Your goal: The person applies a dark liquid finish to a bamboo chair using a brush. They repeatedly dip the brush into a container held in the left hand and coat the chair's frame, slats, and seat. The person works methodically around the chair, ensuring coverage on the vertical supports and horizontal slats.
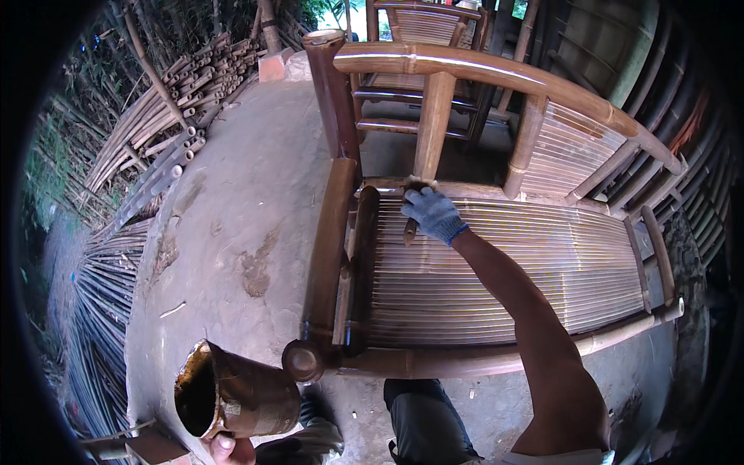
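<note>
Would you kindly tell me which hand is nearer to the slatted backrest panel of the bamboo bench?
The right hand is nearer, near the rear of the seat, left of the panel. The left hand is farther off, at the lower left, holding the brown container.

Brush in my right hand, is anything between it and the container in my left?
Yes: the bamboo side poles at the left end of the slatted bench lie between the brush, in the gloved right hand, and the brown container in the left hand. One view leaves their relative heights unclear.
</note>
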`<state>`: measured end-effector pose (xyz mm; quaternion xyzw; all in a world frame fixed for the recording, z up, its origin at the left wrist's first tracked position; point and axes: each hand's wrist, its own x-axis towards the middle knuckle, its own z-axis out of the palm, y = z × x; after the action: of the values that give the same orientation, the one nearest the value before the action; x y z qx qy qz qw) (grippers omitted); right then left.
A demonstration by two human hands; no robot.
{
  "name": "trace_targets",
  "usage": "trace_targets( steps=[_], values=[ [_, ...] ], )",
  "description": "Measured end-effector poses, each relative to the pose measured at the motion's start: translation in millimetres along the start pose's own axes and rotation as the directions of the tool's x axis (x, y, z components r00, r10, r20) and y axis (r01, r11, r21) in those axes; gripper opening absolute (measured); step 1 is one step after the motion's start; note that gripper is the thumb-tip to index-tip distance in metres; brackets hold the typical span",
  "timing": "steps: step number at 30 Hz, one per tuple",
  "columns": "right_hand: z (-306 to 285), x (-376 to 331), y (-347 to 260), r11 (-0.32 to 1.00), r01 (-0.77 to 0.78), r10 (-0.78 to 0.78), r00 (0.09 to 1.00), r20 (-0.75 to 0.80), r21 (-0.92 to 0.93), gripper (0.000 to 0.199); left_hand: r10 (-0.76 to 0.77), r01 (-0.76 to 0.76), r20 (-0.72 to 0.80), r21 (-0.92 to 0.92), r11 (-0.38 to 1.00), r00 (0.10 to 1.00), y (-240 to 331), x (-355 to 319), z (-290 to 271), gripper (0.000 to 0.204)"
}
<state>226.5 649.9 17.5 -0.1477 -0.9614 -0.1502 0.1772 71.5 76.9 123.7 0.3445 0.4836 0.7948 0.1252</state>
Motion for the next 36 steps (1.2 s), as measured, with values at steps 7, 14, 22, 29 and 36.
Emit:
trace_targets(
  steps=[7,14,22,29,36],
  values=[
    [-130,83,21,0.975,-0.191,0.220,0.819,-0.529,0.110,0.017,-0.030,0.031,0.018,-0.011,0.999,0.999,2,-6,-12,0.078],
    [-77,64,6,0.892,-0.060,-0.095,0.944,-0.315,-0.448,0.016,-0.050,0.061,0.125,-0.082,0.995,0.991,0,-4,-22,0.080],
    [29,96,-72,0.837,-0.470,0.545,0.768,-0.337,0.282,0.013,-0.031,0.031,-0.021,-0.004,0.999,0.999,3,-4,-8,0.076],
    [39,46,-1,0.797,-0.234,0.342,0.935,-0.097,0.556,0.018,-0.028,0.029,0.011,-0.011,1.000,1.000,-5,4,-2,0.076],
    [-43,-80,81,0.854,-0.363,0.410,0.911,-0.050,0.373,0.015,-0.035,0.035,0.002,0.009,0.999,0.999,-3,6,9,0.077]
  ],
)
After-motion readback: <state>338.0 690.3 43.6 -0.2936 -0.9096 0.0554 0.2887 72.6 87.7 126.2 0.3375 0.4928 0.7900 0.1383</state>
